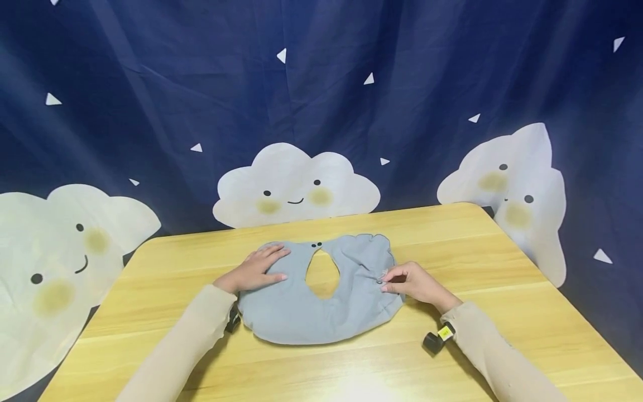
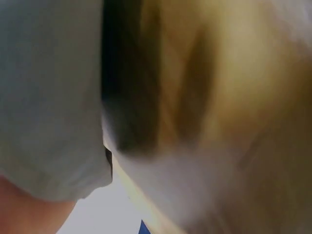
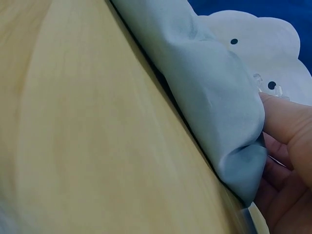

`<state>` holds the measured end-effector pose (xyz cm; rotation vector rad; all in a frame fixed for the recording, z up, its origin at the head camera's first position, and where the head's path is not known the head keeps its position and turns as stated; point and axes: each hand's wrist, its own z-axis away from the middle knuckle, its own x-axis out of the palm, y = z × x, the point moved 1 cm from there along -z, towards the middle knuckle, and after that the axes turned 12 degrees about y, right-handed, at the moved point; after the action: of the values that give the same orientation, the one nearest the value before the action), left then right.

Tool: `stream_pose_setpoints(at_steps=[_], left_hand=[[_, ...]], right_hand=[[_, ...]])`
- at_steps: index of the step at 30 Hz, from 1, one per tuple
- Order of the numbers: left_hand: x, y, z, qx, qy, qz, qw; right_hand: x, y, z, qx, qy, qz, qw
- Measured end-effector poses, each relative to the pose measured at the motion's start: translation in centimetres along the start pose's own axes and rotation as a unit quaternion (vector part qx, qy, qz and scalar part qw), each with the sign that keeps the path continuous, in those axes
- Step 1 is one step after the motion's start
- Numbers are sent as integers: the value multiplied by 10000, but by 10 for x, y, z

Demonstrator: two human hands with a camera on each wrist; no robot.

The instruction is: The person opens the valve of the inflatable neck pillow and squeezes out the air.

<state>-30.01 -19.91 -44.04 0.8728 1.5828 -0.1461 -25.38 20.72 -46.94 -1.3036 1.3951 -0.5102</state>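
Observation:
A grey inflatable neck pillow lies on the wooden table, its two ends meeting at the top by a pair of dark snaps around a teardrop opening. My left hand rests spread on the pillow's left lobe. On the right lobe, which is creased, my right hand pinches a small clear air valve between thumb and finger. The right wrist view shows the pillow's puffy edge and clear plastic bits of the valve beyond the thumb. The left wrist view is mostly blurred.
The light wooden table extends around the pillow on all sides. Behind it hangs a dark blue curtain with white clouds and triangles. A black wrist camera hangs beneath my right sleeve.

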Motion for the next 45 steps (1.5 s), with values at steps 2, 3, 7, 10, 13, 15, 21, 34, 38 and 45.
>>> stream_pose_setpoints(at_steps=[2,3,7,10,13,15,21,34,38,45], left_hand=[[1,1,-1,36,15,36,10000],[2,1,-2,41,19,75,10000],[4,0,-4,23,53,193,9998],[4,0,-4,-2,13,191,9998],[-1,5,-2,-69,-92,44,9999],[-6,11,1,-145,-167,-74,9997],[-17,54,14,-111,-494,-441,9977],[22,117,38,50,-1451,-1047,9839],[29,112,41,3,-1516,-1069,9827],[34,109,39,-70,-1625,-964,9820]], right_hand=[[-1,0,0,12,-2,-6,10000],[-1,-1,0,16,-5,-9,10000],[-1,-2,-1,-3,-32,-29,10000],[-1,-3,0,-13,-35,-18,10000],[-1,-2,0,24,-16,13,10000],[0,-1,0,23,-22,42,10000],[0,-1,0,39,7,46,10000],[1,-3,0,-38,9,11,10000],[0,-2,0,-15,15,32,10000],[0,-2,0,-37,21,33,10000]])
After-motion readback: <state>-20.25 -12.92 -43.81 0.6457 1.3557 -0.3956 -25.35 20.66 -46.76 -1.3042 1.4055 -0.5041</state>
